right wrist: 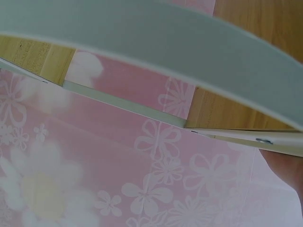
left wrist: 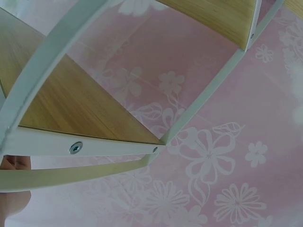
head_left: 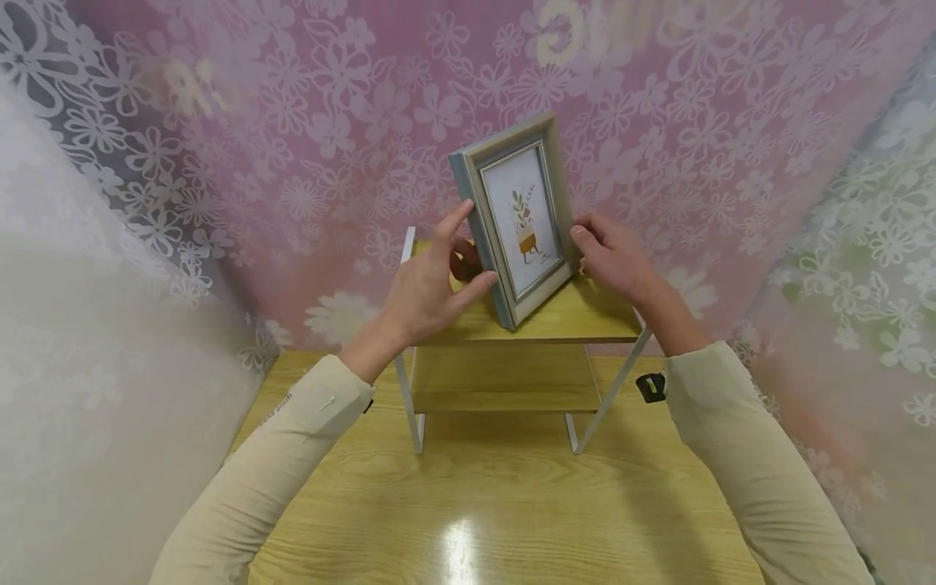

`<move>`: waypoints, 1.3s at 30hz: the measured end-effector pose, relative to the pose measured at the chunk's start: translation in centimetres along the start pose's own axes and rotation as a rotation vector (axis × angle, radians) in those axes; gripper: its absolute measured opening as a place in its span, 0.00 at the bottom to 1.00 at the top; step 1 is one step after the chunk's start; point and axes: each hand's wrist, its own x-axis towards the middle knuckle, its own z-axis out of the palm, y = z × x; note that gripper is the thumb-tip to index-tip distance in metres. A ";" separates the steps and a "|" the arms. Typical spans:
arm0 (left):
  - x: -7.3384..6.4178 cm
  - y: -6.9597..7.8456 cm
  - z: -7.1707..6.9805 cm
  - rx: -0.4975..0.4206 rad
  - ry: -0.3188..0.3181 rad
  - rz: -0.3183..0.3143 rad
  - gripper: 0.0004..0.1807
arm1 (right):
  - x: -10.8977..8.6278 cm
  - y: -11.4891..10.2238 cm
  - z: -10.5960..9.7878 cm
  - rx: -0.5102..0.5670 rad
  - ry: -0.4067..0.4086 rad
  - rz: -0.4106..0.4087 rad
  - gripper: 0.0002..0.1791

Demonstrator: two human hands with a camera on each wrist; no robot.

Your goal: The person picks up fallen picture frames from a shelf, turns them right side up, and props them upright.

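Observation:
A picture frame in grey and beige stands upright and angled on the wooden top board of a small two-tier shelf. Its picture shows leaves in an orange pot with legs. At the frame's left side, my left hand touches the edge with index finger and thumb spread; the other fingers bend partly out of sight behind it. My right hand holds the right edge, thumb in front and fingers curled. Only small parts of the left hand and right hand show in the wrist views, behind the shelf's sides.
The shelf has a lower wooden board and white metal legs. It stands on a wood-grain surface. Pink flowered sheeting hangs close behind, with pale sheeting on both sides. A black wrist device sits by the right sleeve.

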 end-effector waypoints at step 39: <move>-0.1 -0.3 -0.4 -0.053 0.019 -0.121 0.41 | -0.7 -0.6 0.0 0.108 0.059 0.033 0.26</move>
